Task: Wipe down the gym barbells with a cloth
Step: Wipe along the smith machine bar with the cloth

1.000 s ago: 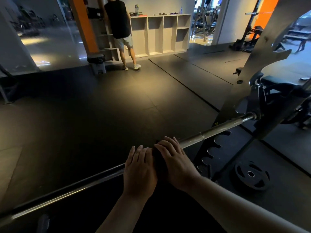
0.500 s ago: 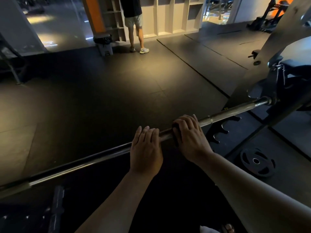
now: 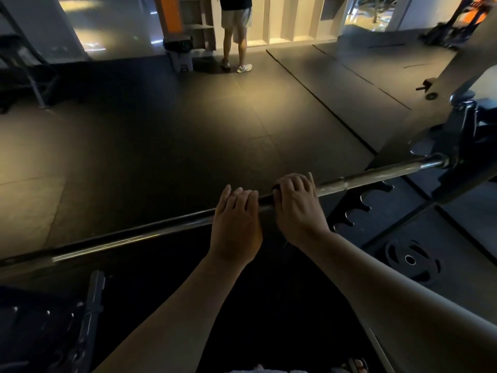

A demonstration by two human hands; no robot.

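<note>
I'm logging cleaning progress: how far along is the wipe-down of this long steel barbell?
Done: nothing shows for certain; the long steel barbell bears no visible mark of wiped parts. In hand: the right hand grips a dark cloth round the shaft, the left hand rests on it alongside. Left: likely the stretch toward the dark rack, perhaps the long left stretch.

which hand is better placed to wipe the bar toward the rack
Right. The right hand grips the dark cloth on the barbell, with bare bar running to the rack on its side; the left hand rests on the bar, clothless.
</note>
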